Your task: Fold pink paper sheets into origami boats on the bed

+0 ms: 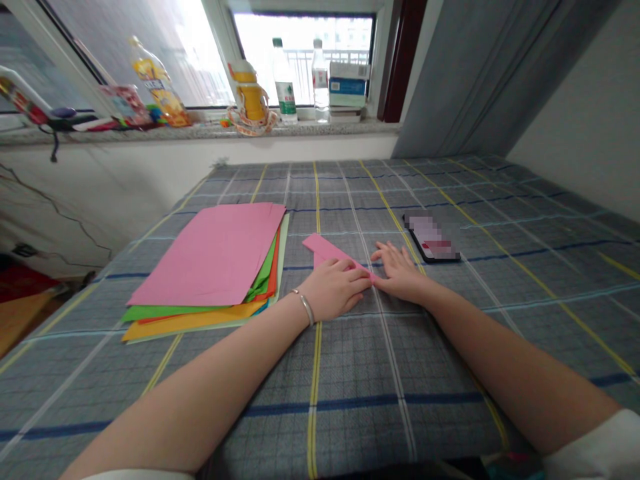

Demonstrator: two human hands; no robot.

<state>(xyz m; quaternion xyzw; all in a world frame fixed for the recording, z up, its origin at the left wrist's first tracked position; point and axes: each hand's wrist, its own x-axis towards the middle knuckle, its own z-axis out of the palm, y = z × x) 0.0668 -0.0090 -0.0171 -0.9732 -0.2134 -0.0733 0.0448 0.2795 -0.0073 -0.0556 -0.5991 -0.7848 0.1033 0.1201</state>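
A folded piece of pink paper lies on the plaid cloth, part of it covered by my fingers. My left hand, with a silver bracelet at the wrist, rests flat over the paper with its fingers stretched to the right. At the paper's right tip, my right hand touches the point with its thumb, and its other fingers are spread apart above the cloth. Left of my hands lies a stack of coloured paper sheets, pink on top with green, orange and yellow edges showing beneath.
A phone lies to the right of my hands. Beyond the plaid cloth, a windowsill holds a juice bottle, a yellow cup, two clear bottles and several boxes. A grey curtain hangs at the right.
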